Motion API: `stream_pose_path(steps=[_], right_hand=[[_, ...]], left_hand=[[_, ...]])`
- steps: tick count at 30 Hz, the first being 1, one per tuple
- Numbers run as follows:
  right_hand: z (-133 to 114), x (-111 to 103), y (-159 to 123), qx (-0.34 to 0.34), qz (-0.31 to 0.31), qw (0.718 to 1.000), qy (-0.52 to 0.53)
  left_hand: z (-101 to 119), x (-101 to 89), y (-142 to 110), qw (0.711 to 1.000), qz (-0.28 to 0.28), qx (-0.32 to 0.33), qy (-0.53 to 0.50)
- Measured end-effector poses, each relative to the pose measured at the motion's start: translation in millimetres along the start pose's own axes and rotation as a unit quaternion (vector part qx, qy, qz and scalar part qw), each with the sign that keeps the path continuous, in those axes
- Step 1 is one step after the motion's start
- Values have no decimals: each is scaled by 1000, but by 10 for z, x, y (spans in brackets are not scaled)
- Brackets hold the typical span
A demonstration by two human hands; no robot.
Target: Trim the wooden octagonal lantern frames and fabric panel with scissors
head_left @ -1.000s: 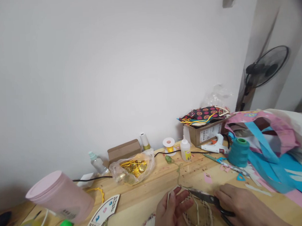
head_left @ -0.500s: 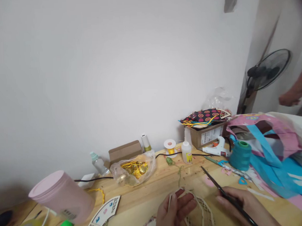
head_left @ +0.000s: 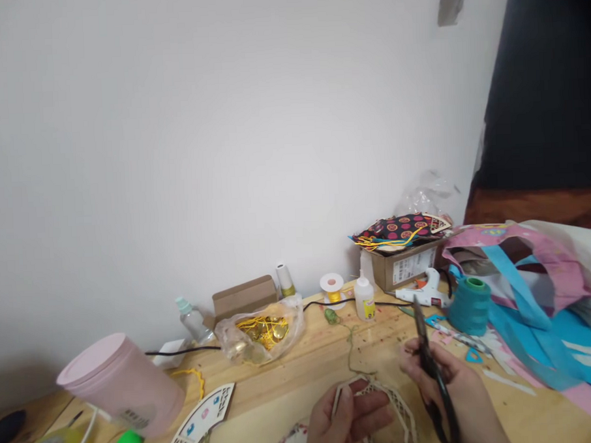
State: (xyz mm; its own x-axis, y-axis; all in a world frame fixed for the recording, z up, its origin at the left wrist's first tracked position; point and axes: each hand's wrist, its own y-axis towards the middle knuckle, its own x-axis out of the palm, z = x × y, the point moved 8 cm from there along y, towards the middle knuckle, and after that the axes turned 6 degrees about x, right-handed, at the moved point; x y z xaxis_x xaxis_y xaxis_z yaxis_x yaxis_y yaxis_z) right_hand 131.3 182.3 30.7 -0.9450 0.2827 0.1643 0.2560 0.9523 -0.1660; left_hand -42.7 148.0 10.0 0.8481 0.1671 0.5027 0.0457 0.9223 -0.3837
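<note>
- The wooden table (head_left: 268, 396) is stretching out below and beyond all the fingers, and it's looking busy!
- Out right, well past the right fingers, a pink bag (head_left: 564, 265) is slumping over blue fabric.
- Way off left of the left fingers, a pink canister (head_left: 121, 379) is leaning at a tilt.
- Here's the right hand (head_left: 457, 387), wrapping its fingers around dark handles; thumb and forefinger tips are coming close together, though with that blur I can't tell whether they're pinching anything small.
- The left hand (head_left: 333, 422) is pinching with thumb and forefinger, its other fingers fanning loosely apart, palm showing.
- In the right fingers, the scissors (head_left: 427, 359) are pointing their tips upward, away from the work.
- And the pale lattice frame (head_left: 403, 409) is sitting in the left fingers' pinch, its openwork rim curving out to their right, between the hands.
- Beyond the right fingertips, a teal thread cone (head_left: 470, 308) is standing upright.
- Straight ahead of the left fingers, a glue bottle (head_left: 364, 303) is standing, nozzle up.
- Near it, a green thread (head_left: 331, 316) is trailing from its little bundle toward the left fingertips.
</note>
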Motion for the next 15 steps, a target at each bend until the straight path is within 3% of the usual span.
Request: stream_pose_path(steps=[2,4,9,12,15], right_hand=[[-23,-96,44,-13,21,1000,0],[-61,-70,33,-26,-9,999,-17],[-179,305,-158,-50,-151,983,-93],[-271,472,-204,-86,-186,966,-155],[-254,557,-142,-72,-211,962,-156]], left_hand=[[6,10,-13,1000,8,-2,-9],[-6,25,-20,1000,11,-7,-2],[-20,57,6,998,-13,25,62],[8,26,16,993,-6,53,104],[83,24,1,987,-5,97,126]])
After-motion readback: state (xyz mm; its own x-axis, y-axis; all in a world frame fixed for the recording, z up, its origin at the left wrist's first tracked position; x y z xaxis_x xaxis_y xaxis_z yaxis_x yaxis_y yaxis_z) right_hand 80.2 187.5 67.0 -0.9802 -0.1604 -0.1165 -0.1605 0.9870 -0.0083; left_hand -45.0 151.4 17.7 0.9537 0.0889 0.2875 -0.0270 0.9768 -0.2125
